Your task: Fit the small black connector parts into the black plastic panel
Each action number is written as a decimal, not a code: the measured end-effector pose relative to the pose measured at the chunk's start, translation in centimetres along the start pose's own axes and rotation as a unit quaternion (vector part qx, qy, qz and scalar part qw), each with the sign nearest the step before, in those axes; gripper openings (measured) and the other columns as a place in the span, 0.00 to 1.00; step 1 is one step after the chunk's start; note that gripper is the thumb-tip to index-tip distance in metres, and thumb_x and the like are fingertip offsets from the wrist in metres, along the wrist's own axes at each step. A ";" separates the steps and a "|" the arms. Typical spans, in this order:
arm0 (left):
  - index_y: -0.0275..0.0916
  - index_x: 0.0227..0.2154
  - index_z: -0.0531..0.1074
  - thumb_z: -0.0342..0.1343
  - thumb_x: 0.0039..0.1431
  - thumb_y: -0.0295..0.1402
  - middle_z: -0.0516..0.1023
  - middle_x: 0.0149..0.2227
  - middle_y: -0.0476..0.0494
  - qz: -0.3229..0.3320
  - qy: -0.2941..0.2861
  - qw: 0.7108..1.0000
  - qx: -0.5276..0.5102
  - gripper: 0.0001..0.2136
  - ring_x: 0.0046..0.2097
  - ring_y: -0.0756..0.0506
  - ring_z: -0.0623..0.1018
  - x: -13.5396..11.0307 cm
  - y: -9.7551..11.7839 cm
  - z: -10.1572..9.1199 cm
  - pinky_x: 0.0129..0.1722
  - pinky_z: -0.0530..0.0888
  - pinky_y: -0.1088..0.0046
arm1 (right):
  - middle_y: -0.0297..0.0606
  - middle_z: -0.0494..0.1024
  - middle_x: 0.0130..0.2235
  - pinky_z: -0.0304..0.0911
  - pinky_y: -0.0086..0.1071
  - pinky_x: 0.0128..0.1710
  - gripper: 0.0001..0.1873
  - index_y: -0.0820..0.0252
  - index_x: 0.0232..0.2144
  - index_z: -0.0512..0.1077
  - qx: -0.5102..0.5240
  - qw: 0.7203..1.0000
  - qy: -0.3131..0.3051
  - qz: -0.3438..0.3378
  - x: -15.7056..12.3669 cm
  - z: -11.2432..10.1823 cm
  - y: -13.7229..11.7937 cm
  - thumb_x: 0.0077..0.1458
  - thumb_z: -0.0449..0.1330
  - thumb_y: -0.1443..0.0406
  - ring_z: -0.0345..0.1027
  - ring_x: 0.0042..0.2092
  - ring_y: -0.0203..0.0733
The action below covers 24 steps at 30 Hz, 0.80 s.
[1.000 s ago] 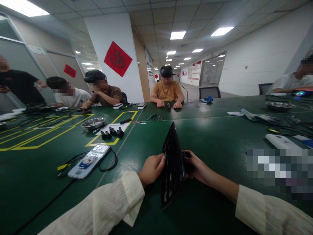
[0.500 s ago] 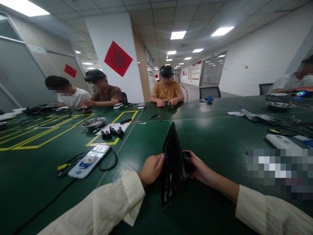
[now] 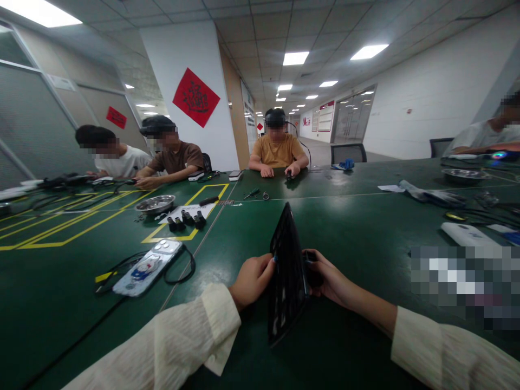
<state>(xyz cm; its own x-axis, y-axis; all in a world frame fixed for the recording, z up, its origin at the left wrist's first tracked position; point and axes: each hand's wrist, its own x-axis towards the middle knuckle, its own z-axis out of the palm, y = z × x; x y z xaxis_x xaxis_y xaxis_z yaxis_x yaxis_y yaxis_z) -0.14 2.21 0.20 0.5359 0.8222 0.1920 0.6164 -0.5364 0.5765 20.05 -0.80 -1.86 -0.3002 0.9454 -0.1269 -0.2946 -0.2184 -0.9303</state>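
A thin, glossy black tablet-like panel stands tilted on edge above the green table, seen nearly side-on. My left hand is closed on its left side, thumb pressed to the glossy face. On the other side, my right hand has its fingers wrapped round a small dark block against the panel. What kind of block it is cannot be made out, and the panel hides part of it. A phone in a patterned case lies left of my left hand, with a black cable around it.
Several black cylindrical parts stand on white paper beside a metal bowl. A screwdriver and a small ring lie farther back. A white device and cables are at right. Several people sit around the table.
My hands and the black panel stay practically still. Across the table, the person in the yellow shirt has shifted a hand with a small dark object slightly to the right.
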 end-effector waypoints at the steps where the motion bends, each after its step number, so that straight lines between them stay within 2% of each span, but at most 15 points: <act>1: 0.37 0.23 0.62 0.33 0.61 0.41 0.66 0.22 0.48 0.001 0.002 1.000 0.005 0.19 0.26 0.50 0.67 0.0 0.0 0.0 0.26 0.62 0.76 | 0.29 0.67 0.25 0.48 0.23 0.13 0.17 0.54 0.41 0.55 0.000 1.000 0.000 0.000 0.0 0.0 0.0 0.47 0.52 0.61 0.63 0.17 0.32; 19: 0.39 0.27 0.58 0.34 0.60 0.37 0.66 0.23 0.48 0.029 0.014 0.996 0.078 0.12 0.27 0.48 0.69 -0.3 0.1 0.0 0.27 0.61 0.74 | 0.29 0.66 0.26 0.48 0.23 0.13 0.16 0.55 0.40 0.55 0.011 1.000 0.000 -0.007 -0.2 0.2 -0.2 0.47 0.52 0.63 0.63 0.18 0.32; 24: 0.39 0.27 0.58 0.31 0.62 0.38 0.65 0.22 0.50 0.024 0.005 0.998 0.062 0.14 0.25 0.49 0.69 -0.3 0.0 0.0 0.26 0.61 0.75 | 0.29 0.67 0.26 0.48 0.23 0.13 0.16 0.55 0.40 0.56 0.007 1.000 -0.002 -0.004 -0.1 0.1 -0.1 0.47 0.52 0.63 0.63 0.18 0.32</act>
<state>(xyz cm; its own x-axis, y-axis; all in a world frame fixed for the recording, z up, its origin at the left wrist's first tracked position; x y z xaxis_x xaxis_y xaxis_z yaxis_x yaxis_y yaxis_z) -0.31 1.95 0.15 0.5612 0.7963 0.2257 0.6570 -0.5944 0.4637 20.01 -0.87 -1.71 -0.3007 0.9465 -0.1173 -0.3107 -0.2135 -0.9262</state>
